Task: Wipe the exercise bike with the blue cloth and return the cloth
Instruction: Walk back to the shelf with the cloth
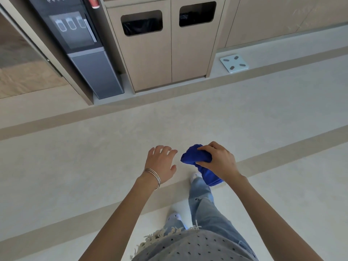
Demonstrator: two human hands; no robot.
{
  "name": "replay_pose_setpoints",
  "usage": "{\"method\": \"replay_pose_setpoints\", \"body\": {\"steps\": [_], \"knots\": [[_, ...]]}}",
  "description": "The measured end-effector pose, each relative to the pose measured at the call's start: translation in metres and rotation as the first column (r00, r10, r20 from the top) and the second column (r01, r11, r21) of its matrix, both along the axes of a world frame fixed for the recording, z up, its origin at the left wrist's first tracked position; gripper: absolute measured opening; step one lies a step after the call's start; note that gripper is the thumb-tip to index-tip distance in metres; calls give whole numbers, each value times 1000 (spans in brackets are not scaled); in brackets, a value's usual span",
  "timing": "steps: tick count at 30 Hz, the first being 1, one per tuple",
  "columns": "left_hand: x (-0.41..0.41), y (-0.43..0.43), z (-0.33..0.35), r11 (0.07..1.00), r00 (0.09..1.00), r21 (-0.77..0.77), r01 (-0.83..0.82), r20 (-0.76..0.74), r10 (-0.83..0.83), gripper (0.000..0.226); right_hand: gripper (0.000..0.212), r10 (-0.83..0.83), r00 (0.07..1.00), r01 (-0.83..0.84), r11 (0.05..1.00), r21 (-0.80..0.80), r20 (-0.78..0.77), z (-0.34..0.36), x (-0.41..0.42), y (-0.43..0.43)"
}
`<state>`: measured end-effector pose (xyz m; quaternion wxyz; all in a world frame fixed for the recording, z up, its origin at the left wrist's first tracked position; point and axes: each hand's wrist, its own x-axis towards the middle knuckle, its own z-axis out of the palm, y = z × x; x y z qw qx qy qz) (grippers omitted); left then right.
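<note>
A bunched blue cloth (195, 157) hangs in front of me above the floor, gripped from the right by my right hand (218, 160); its loose end droops under my wrist. My left hand (162, 162) hovers just left of the cloth with fingers spread and nothing in it, a small gap between fingertips and cloth. Thin bangles circle my left wrist. No exercise bike appears in the head view.
Ahead stands a beige cabinet with two bin openings (169, 46), and a dark water dispenser (82, 44) to its left. A white bathroom scale (234, 63) lies on the floor at the right. Pale floor with tan stripes (94, 147) stretches between; my legs show below.
</note>
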<state>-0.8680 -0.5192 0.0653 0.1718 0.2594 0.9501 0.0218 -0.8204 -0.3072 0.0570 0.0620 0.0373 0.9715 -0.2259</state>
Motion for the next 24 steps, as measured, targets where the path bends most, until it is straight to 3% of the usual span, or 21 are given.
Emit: {"method": "replay_pose_setpoints", "body": {"steps": [15,24], "knots": [[-189,127,2,997,998,-30,-67,0,67,52,40,47,999,-48,999,-20,-20,2,-207,128],[-259,172,3,992,993,-29,-119,20,120,51,41,83,996,-83,996,-14,31,-3,-282,179]]}}
